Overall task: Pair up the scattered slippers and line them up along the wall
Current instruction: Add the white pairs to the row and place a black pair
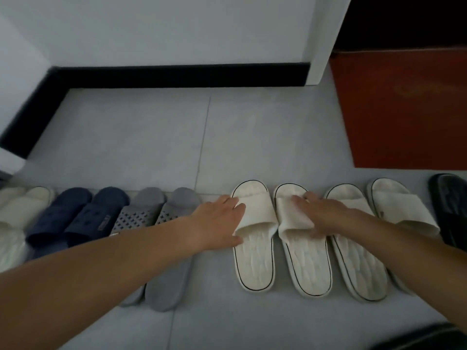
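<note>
The pale tiled floor (151, 137) filled the view, with the white wall (177, 29) and its black skirting (177, 74) across the far side and a dark red box or mat (404, 109) off to the right. One row of slippers ran parallel to that wall, with bare tile between toes and skirting: a cream pair (22, 210), a navy pair (75, 215), a grey pair (164, 286), then the white pair in hand, another white pair (353, 269) and a black slipper (449, 210) at the edge.

All the action was on that middle white pair. The left hand (217, 221) lay flat on the strap of the left white slipper (255, 261), fingers nearly straight. The right hand (321, 215) was spread over the strap of the right white slipper (305, 266). Whether either thumb hooked under a strap could not be told.

Both slippers pointed toes to the wall and heels to the person, long axes running wall to camera. The right one's heel splayed slightly outward.

This looked like the squaring-up step. Done well, it called for light downward pressure, sliding rather than lifting, drawing that heel in until the soles ran parallel, toes level with the neighbours.
</note>
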A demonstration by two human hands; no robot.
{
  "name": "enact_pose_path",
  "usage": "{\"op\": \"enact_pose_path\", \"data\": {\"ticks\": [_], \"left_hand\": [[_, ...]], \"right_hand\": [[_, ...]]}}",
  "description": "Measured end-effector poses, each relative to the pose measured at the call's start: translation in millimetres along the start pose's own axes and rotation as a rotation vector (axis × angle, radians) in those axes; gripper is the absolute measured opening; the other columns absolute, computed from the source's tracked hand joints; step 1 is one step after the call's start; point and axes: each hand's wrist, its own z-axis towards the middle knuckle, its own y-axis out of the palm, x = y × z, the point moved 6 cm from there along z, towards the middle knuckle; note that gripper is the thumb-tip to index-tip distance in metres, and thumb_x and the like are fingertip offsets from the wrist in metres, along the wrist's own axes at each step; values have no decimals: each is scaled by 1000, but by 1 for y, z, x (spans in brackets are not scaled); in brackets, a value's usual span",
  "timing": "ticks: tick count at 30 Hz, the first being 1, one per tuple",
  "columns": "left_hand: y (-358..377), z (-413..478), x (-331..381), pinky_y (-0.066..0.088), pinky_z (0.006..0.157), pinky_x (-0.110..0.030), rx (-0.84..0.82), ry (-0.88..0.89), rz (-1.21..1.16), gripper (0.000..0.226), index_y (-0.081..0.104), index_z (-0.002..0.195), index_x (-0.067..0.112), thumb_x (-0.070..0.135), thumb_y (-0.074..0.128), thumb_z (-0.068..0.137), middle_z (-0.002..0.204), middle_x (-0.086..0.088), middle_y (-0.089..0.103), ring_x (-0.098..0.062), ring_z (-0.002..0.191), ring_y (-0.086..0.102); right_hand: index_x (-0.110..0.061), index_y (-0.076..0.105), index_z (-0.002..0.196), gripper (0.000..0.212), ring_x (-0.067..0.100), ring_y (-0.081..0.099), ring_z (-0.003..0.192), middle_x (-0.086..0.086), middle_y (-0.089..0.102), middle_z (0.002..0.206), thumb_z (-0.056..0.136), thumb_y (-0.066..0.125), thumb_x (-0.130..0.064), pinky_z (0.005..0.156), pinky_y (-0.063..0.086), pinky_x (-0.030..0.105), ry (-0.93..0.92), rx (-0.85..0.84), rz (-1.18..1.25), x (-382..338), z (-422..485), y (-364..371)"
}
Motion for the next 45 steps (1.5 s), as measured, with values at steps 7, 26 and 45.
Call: {"op": "enact_pose_path", "data": {"ticks": [7,26,45], "left_hand": [[13,13,-4,45,95,-47,-129,-103,-17,68,27,138,11,41,56,84,143,-6,36,-28,128,39],[89,1,-27,46,91,-31,290,-269,-275,66,18,147,29,17,47,90,136,-3,31,-22,112,41],[99,-1,-32,36,92,-35,246,-318,-20,71,4,149,12,14,43,89,135,-10,33,-23,104,52]], "right_hand": [[-28,16,142,99,31,57,105,7,24,138,65,78,-35,74,48,35,-35,95,96,4,18,15],[-38,-21,144,93,27,63,102,6,62,115,86,49,-56,79,47,34,115,242,414,-39,-17,66],[-28,-23,146,92,32,64,94,16,66,106,90,50,-22,76,46,33,111,125,470,-63,-12,62]]}}
